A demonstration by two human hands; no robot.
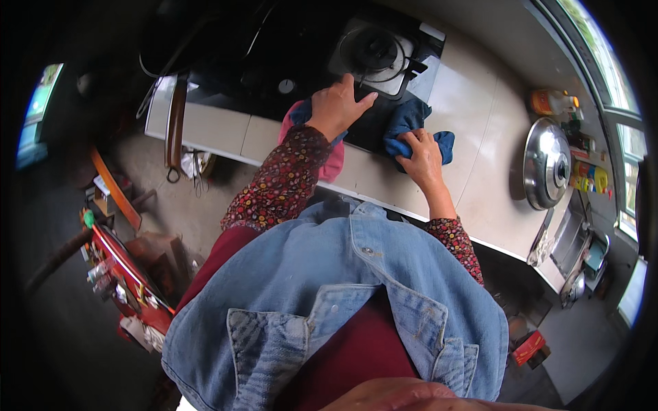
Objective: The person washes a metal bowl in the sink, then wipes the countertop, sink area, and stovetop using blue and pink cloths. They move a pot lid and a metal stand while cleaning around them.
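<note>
My left hand [336,105] hovers over or rests on the front edge of the black gas cooktop [367,115], thumb spread from the fingers, with nothing visible in it. A pink and dark blue cloth [333,162] lies at the counter edge, partly hidden under my left wrist and sleeve. To the right, my right hand [424,151] grips a bunched blue cloth [408,123] at the cooktop's front right corner. Beyond both hands is a burner [378,49] with a wire ring and black pan support. A control knob [286,86] sits left of my left hand.
A domed steel lid [547,164] leans by the window, near bottles [552,101] and a yellow container [591,177]. The sink [568,239] is at far right. A brown handle [176,120] juts over the counter edge. A red table [141,293] holding clutter stands lower left.
</note>
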